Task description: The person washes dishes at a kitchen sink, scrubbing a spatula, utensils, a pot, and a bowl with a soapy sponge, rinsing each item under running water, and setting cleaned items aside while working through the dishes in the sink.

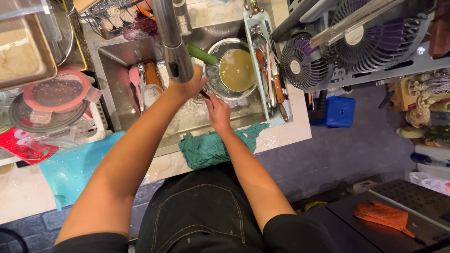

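My left hand (191, 87) reaches into the steel sink (117, 61), just below the faucet head (179, 65), which hides part of it. Its fingers curl around one end of a small dark utensil (205, 95). My right hand (218, 111) is close beside it and grips the utensil's other end. Both hands are over the sink next to a round metal pot (236, 70) that holds yellowish liquid and has a green handle (201, 54). What kind of utensil it is cannot be made out.
A crumpled teal cloth (211, 147) lies on the sink's front edge. A rack of knives and utensils (273, 77) stands right of the sink, with fans (300, 63) beyond. Container lids (56, 93) and a teal mat (70, 168) are on the left. A blue stool (338, 111) stands on the floor.
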Motion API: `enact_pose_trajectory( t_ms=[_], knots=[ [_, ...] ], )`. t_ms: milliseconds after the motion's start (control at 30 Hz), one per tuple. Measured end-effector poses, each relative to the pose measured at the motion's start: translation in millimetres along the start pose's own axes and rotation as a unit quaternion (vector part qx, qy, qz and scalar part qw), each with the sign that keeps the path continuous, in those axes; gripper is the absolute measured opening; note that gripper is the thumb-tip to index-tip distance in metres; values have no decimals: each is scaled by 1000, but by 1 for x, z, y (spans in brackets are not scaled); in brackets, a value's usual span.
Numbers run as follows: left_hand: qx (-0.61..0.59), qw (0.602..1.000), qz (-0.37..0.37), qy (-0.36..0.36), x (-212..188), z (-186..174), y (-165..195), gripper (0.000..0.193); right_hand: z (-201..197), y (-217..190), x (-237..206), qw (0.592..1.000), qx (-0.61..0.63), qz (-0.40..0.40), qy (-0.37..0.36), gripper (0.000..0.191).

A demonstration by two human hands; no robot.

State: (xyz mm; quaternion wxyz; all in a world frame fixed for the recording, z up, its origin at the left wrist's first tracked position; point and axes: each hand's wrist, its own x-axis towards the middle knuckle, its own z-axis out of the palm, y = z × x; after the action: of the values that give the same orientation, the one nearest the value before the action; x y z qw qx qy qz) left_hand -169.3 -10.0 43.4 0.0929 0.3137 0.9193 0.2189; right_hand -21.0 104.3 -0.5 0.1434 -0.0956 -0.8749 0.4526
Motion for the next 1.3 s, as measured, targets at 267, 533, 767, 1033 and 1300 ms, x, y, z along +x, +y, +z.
enact_pose_trajectory(
  t_ms=[267, 533, 767, 1033, 1300],
  knots=[
    [-568, 806, -165, -35, 13, 9, -17, 29, -30, -7, 18, 976, 180, 120, 16, 24],
    [-396, 885, -246, -2, -8, -10, 7, 37, -148, 12, 88, 965, -212, -53, 143, 15],
    [-374, 888, -246, 102, -28, -8, 19, 48, -155, 31, 162, 894, -444, 49, 10, 14],
    [-556, 781, -284, -24, -34, 35, 19, 39, -127, 0, 121, 960, -260, -58, 81, 34],
    [-728, 613, -267, 151, -22, 39, 22, 66, 41, -67, 44, 779, 427, 440, -130, 66]
  ],
)
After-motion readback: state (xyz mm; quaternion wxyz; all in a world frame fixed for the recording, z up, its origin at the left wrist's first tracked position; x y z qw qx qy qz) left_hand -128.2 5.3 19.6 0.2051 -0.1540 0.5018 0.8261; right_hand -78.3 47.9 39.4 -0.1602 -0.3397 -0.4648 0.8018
